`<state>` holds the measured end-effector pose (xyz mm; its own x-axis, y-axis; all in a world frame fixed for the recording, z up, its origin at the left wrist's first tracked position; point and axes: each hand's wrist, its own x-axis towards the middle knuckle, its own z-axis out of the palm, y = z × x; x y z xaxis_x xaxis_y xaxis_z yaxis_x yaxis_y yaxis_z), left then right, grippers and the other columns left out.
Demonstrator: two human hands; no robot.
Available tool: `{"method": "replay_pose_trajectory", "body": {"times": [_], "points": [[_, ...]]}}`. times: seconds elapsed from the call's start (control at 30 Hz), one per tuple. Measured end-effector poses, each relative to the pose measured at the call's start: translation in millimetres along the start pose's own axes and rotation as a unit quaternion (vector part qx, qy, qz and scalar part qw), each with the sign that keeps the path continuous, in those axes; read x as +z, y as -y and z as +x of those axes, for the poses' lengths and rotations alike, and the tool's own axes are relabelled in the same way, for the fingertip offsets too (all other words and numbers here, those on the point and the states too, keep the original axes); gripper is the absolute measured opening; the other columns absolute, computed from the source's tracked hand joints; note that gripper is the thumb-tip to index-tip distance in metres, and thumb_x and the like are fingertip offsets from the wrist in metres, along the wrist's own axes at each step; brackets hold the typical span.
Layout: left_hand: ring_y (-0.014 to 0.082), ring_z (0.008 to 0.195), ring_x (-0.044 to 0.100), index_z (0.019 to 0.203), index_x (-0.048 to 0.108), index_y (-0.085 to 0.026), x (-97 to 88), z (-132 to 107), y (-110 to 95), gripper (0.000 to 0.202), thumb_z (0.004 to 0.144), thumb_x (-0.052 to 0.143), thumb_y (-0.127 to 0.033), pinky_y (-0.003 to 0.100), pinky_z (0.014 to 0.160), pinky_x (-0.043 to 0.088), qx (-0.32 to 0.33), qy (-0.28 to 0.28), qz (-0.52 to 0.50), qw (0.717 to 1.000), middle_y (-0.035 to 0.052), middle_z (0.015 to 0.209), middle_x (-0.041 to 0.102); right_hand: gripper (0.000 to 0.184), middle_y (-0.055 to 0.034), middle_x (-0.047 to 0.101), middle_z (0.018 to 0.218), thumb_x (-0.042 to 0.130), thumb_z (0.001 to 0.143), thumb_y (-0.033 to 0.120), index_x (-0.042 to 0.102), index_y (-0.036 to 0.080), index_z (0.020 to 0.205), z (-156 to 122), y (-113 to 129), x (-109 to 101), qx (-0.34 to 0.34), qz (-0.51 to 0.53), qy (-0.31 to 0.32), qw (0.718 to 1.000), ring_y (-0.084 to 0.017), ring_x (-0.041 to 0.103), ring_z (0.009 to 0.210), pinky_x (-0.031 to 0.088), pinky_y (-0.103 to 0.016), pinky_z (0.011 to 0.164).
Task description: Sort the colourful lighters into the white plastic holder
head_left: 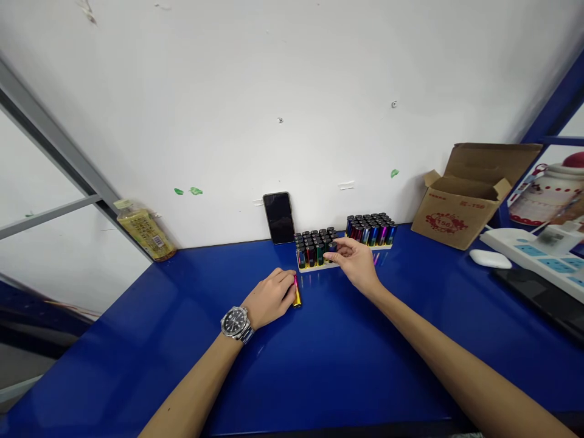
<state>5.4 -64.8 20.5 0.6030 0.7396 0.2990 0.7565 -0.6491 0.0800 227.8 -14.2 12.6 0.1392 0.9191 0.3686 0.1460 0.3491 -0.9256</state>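
Cylinders (314, 246) crowd a tray (319, 266) — right grip (357, 264) pinching one, left grip (271, 298) touching a yellow cylinder (298, 298), hold unclear.

Head view: taken from above, angled forward and down.
Blue table (337, 365): overlooked at close range.
White wall (319, 79): faced nearly straight on, behind.

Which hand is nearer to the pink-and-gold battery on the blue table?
Left. The left hand touches the battery; the right hand is farther away, to its right, at a battery rack.
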Motion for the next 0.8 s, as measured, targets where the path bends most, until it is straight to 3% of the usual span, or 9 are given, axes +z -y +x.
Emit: {"method": "replay_pose_trajectory", "body": {"times": [0.13,0.27,0.4,0.5,0.67,0.8], "points": [[0.0202,0.094,0.058,0.086,0.056,-0.018,2.0,1,-1,0.02,0.095,0.039,-0.021,0.036,0.082,0.054,0.009,-0.012,-0.013,1.0,0.0073,0.115,0.066,0.032,-0.0011,0.062,0.058,0.075,0.062,0.042,0.066,0.015,0.077,-3,3,-3,-0.008,-0.067,-0.001,0.998,-0.018,0.059,0.055,0.045,-0.029,0.053],[0.02,0.094,0.058,0.086,0.057,-0.018,3.8,1,-3,0.02,0.094,0.039,-0.021,0.035,0.082,0.054,0.019,-0.02,-0.022,0.999,0.0075,0.115,0.066,0.028,-0.0008,0.061,0.056,0.069,0.073,0.044,0.063,0.018,0.067,-1,2,-6,-0.06,-0.168,0.022,0.984,-0.018,0.059,0.054,0.043,-0.027,0.051],[0.0205,0.097,0.059,0.086,0.059,-0.018,5.4,1,-5,0.021,0.094,0.04,-0.021,0.036,0.084,0.054,0.018,-0.037,-0.026,0.999,0.0097,0.115,0.065,0.027,-0.0044,0.061,0.064,0.066,0.082,0.036,0.058,0.017,0.063,2,6,-5,-0.129,-0.363,0.066,0.921,-0.017,0.058,0.06,0.041,-0.026,0.057],[0.0208,0.097,0.06,0.087,0.059,-0.017,6.4,1,-6,0.021,0.094,0.04,-0.021,0.037,0.086,0.054,0.029,-0.051,-0.028,0.998,0.0118,0.116,0.064,0.023,-0.008,0.064,0.073,0.059,0.088,0.033,0.062,0.015,0.074,2,16,-4,-0.11,-0.472,0.12,0.866,-0.019,0.061,0.067,0.04,-0.026,0.06],[0.0211,0.099,0.06,0.09,0.058,-0.017,5.6,1,-5,0.021,0.095,0.038,-0.022,0.036,0.084,0.054,0.024,-0.047,-0.029,0.998,0.0109,0.113,0.064,0.05,-0.0149,0.068,0.081,0.038,0.095,0.051,0.068,0.014,0.082,-10,40,-4,-0.017,-0.569,0.165,0.805,-0.027,0.066,0.079,0.042,-0.03,0.064],[0.0212,0.093,0.059,0.089,0.056,-0.017,4.3,1,-2,0.022,0.094,0.034,-0.016,0.038,0.084,0.052,-0.004,-0.035,-0.015,0.999,0.0099,0.103,0.064,0.064,-0.0151,0.07,0.081,0.021,0.097,0.052,0.071,0.016,0.084,-33,53,13,-0.023,-0.539,0.209,0.815,-0.027,0.068,0.08,0.044,-0.033,0.067]]}}
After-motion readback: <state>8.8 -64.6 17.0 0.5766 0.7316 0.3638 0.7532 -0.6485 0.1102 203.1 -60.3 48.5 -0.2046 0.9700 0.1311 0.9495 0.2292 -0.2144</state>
